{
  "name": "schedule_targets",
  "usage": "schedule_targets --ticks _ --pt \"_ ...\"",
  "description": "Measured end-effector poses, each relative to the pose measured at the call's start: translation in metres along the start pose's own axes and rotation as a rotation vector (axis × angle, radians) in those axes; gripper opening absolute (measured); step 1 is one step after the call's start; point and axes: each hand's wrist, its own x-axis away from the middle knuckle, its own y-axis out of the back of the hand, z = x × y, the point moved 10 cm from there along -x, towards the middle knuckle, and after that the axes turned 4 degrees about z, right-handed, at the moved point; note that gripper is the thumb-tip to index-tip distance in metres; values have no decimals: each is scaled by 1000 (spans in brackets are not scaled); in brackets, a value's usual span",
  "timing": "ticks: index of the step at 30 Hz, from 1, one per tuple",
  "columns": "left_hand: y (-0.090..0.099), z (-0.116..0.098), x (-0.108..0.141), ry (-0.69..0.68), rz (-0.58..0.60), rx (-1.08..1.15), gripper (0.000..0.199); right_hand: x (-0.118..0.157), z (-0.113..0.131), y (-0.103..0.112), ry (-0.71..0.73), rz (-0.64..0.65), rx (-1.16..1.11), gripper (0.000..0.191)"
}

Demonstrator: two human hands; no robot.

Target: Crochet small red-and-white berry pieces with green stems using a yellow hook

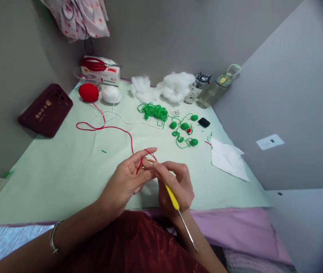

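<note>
- We see the left hand [128, 174] pinching red yarn [139, 166], its index finger extended beneath a strand.
- We see the right hand [178, 184] gripping a yellow-handled hook [172, 197], one end near the left fingertips.
- We trace the yarn across the bench [64, 170] to a red ball [89, 92], beside a white ball [111, 94].

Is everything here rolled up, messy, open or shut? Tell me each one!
Left hand: bent, holding red yarn
Right hand: closed on yellow-handled hook
Yellow-handled hook: held at a slant
Red ball: wound, partly pulled out
White ball: wound, partly pulled out
Green yarn: loose, tangled heap
Red scissors: on box, seemingly shut
Bottle: lid on
Stuffing: fluffy, loose
Paper: ragged-edged
</note>
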Motion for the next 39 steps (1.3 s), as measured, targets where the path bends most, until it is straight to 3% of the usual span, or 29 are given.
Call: schedule_targets --ticks 2,4,7,9,11,13,16,19,22,25,28,32,34,36,39 --pt "-3 6 -1 75 55 92 51 -1 -6 2 -35 -25 -41 32" --pt "-1 4 -2 94 78 156 43 -4 -27 5 -206 -40 -215 22" --pt "7 -5 -2 47 49 162 31 -8 -48 9 -414 -104 -520 18" --pt "9 -10 -1 -1 24 114 30 -10 -48 7 -445 -91 -608 20" --pt "8 -13 1 -57 -5 32 39 -12 -38 3 -390 -21 -499 18" --pt "6 -13 3 -87 -25 -49 52 -12 -20 0 -243 43 -249 18" --pt "2 -7 2 -48 -13 -78 53 -8 2 2 -49 -3 -24 34" --pt "2 -6 0 -23 6 -57 40 -7 -12 8 -161 -62 -195 28" --pt "7 -9 0 -37 -20 -75 36 -8 -35 2 -367 -21 -491 18" --pt "15 -13 1 -61 -66 -108 32 -9 -41 0 -443 21 -599 20" --pt "17 -17 4 -96 -98 -117 29 -12 -27 7 -335 43 -422 22" --pt "14 -19 5 -113 -104 -79 36 -9 10 2 7 158 -35 34" --pt "10 -13 3 -56 -59 -12 44 -4 18 -4 100 204 118 44" --pt "3 -3 1 38 21 71 46 -2 16 -6 100 199 152 45" --pt "-1 2 0 97 82 139 36 -7 -2 6 -76 77 -72 31"
